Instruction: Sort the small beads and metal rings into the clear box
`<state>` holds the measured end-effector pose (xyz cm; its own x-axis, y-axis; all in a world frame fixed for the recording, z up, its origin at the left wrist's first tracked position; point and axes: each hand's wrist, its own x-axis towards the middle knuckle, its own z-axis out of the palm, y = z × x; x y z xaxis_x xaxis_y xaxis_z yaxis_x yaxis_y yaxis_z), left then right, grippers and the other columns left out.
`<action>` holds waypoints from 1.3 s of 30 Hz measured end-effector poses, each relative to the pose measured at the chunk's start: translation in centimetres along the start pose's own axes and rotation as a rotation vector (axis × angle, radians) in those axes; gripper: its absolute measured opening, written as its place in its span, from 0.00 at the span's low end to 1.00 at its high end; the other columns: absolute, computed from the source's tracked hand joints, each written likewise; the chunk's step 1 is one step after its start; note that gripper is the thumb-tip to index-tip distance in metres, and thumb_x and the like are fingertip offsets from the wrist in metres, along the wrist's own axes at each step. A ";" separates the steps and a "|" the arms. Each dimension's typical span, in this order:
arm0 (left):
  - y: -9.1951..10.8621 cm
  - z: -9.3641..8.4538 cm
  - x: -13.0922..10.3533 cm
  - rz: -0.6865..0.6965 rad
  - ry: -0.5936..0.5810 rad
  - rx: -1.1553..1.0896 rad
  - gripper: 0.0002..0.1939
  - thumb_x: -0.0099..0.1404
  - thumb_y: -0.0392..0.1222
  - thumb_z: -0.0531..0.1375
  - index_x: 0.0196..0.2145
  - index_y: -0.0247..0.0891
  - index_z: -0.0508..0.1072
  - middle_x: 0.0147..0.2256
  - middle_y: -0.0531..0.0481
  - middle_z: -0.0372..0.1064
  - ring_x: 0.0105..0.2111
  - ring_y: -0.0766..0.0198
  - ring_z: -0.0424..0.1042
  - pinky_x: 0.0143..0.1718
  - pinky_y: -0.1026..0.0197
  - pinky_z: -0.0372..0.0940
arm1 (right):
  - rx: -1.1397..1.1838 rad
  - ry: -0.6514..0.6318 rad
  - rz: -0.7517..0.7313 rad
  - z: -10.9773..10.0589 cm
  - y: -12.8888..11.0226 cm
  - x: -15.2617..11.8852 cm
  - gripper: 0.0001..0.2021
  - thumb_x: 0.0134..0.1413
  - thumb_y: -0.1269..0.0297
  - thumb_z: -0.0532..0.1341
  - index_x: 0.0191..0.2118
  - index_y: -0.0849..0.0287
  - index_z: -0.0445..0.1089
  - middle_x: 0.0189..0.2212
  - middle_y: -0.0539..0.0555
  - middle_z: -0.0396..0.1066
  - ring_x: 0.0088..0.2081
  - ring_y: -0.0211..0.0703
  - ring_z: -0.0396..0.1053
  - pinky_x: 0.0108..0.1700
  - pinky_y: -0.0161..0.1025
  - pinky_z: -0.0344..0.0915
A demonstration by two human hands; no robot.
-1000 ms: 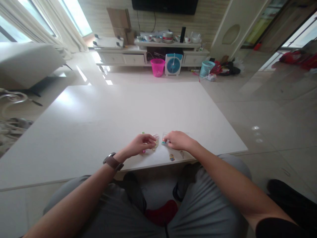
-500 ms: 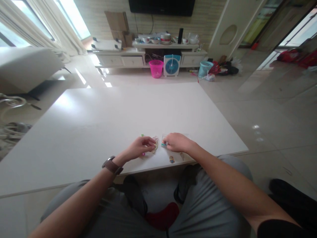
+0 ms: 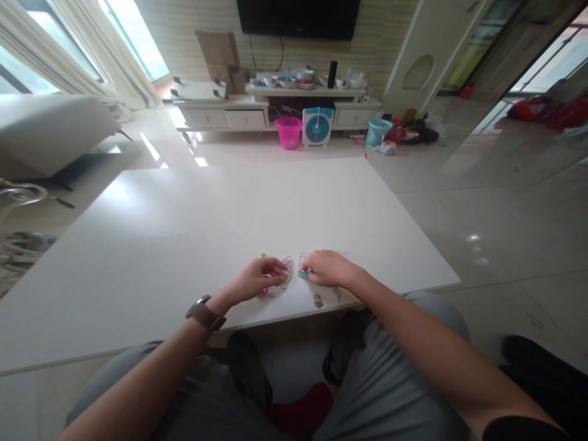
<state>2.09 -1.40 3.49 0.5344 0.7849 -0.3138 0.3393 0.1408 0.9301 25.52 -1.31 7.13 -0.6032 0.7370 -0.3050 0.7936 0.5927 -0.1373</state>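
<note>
At the near edge of the white table, my left hand [image 3: 263, 277] curves over a small pile of thin rings [image 3: 287, 269], thumb and fingers a little apart, fingertips touching the pile. Green and pink bits [image 3: 263, 255] peek out beside that hand. My right hand [image 3: 325, 267] dips its pinched fingers into a clear, shallow case [image 3: 301, 257]. Small colourful pieces [image 3: 302, 272] lie at those fingertips; what the fingers grip is hidden. Below the right hand lies a flat yellow-and-blue cartoon figure [image 3: 318, 301]. A small pale piece [image 3: 338, 294] sits beside it, partly covered by the wrist.
The white table [image 3: 220, 208] reaches away from me, its front edge just above my knees. Beyond it on the floor stand a pink basket [image 3: 289, 133], a blue-and-white fan [image 3: 317, 127] and a light blue basket [image 3: 378, 133]. A low cabinet [image 3: 206, 119] holds dishes.
The view has tilted up slightly, so everything sits a little lower in the picture. Both hands stay at nearly the same places, with only slight finger movement.
</note>
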 end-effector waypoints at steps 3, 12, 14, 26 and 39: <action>0.3 0.1 -0.1 -0.004 -0.001 -0.002 0.22 0.56 0.53 0.68 0.42 0.35 0.75 0.33 0.48 0.72 0.25 0.69 0.67 0.20 0.68 0.61 | -0.010 -0.008 0.018 -0.1 0.0 0.0 0.13 0.56 0.70 0.56 0.41 0.59 0.78 0.39 0.60 0.79 0.42 0.47 0.75 0.39 0.35 0.63; -0.1 -0.1 -0.1 0.014 -0.005 -0.006 0.21 0.57 0.52 0.67 0.43 0.34 0.75 0.33 0.48 0.72 0.25 0.69 0.66 0.20 0.68 0.61 | 0.005 -0.032 0.021 -0.2 0.2 -0.3 0.16 0.56 0.71 0.56 0.46 0.56 0.78 0.41 0.60 0.79 0.43 0.47 0.76 0.41 0.36 0.64; -0.3 -0.1 0.0 0.015 -0.003 -0.007 0.21 0.58 0.52 0.67 0.43 0.35 0.75 0.33 0.48 0.71 0.25 0.69 0.66 0.21 0.68 0.62 | -0.004 -0.038 0.039 -0.1 0.2 -0.3 0.16 0.55 0.71 0.56 0.45 0.58 0.78 0.41 0.61 0.79 0.42 0.48 0.76 0.40 0.36 0.65; -0.3 0.0 0.1 0.011 -0.016 0.016 0.22 0.58 0.53 0.67 0.44 0.34 0.75 0.34 0.47 0.72 0.28 0.66 0.69 0.21 0.68 0.62 | 0.007 -0.030 0.017 -0.5 0.2 -0.5 0.16 0.56 0.70 0.56 0.45 0.58 0.78 0.41 0.60 0.79 0.43 0.48 0.76 0.41 0.36 0.65; 0.5 0.0 -0.3 -0.019 -0.015 0.027 0.23 0.57 0.55 0.67 0.43 0.35 0.75 0.34 0.47 0.72 0.25 0.68 0.67 0.20 0.68 0.61 | -0.009 -0.028 0.048 -0.3 0.1 -0.3 0.15 0.58 0.70 0.56 0.45 0.58 0.78 0.43 0.62 0.78 0.44 0.49 0.75 0.42 0.37 0.65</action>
<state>2.14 -1.55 3.99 0.5393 0.7730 -0.3343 0.3701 0.1390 0.9185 25.76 -1.37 7.53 -0.5619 0.7554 -0.3373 0.8208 0.5599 -0.1134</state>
